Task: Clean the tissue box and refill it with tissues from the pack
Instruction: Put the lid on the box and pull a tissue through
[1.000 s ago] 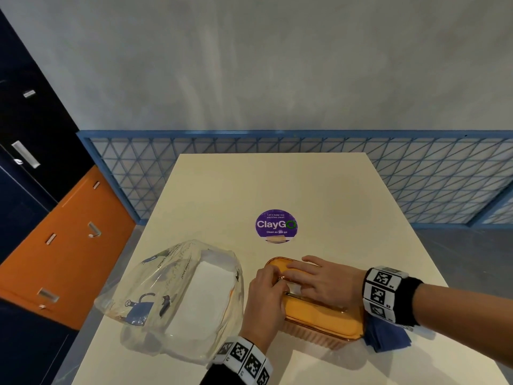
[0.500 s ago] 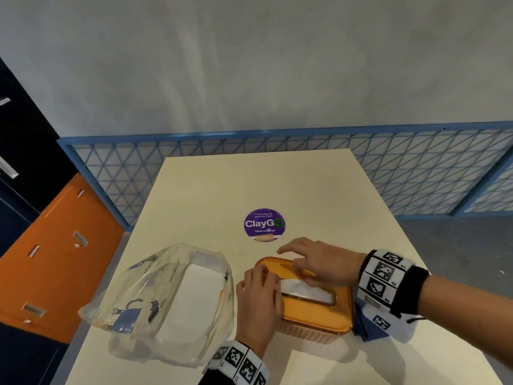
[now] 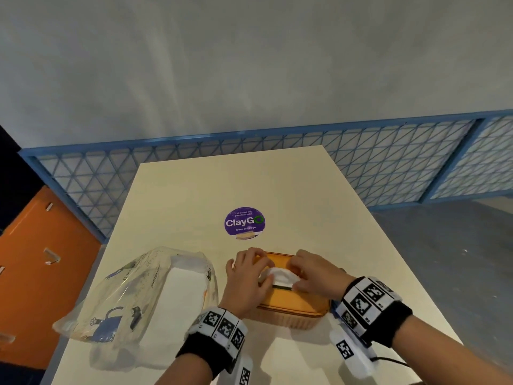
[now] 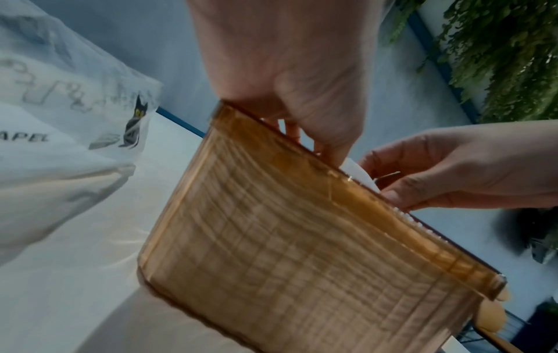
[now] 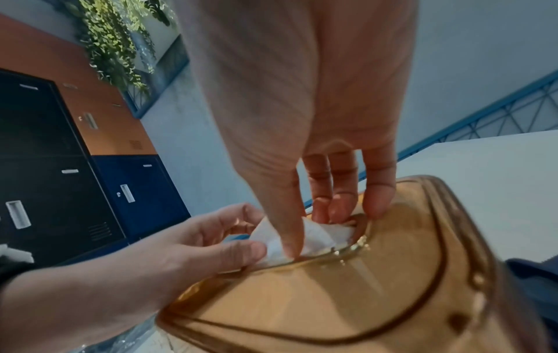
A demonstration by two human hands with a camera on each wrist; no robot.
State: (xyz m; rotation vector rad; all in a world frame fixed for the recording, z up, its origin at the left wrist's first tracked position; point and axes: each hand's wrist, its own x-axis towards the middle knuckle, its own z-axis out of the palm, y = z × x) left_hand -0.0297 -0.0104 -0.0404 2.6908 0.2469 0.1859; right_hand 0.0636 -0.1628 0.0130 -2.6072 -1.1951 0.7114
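Observation:
The orange see-through tissue box (image 3: 294, 304) stands on the cream table (image 3: 277, 184) with its lid on. A white tissue (image 3: 280, 275) sticks up through the slot in the lid. My left hand (image 3: 262, 273) pinches the tissue's left end, and my right hand (image 3: 298, 276) pinches its right part at the slot. The right wrist view shows the same: tissue (image 5: 317, 236), left hand (image 5: 241, 241), right hand (image 5: 311, 229), lid (image 5: 362, 305). Left of the box lies the clear plastic tissue pack (image 3: 144, 295), open, with white tissues inside. The left wrist view shows the box side (image 4: 302, 238).
A blue cloth (image 3: 334, 311) lies at the box's right end, mostly hidden by my right wrist. A purple round sticker (image 3: 244, 223) marks the table beyond the box. A blue mesh railing (image 3: 388, 168) runs behind the table. Orange and dark lockers (image 3: 41, 273) stand to the left.
My right hand came back from the lid's far edge to the slot. Both hands now pinch a tissue that has been drawn up out of the slot.

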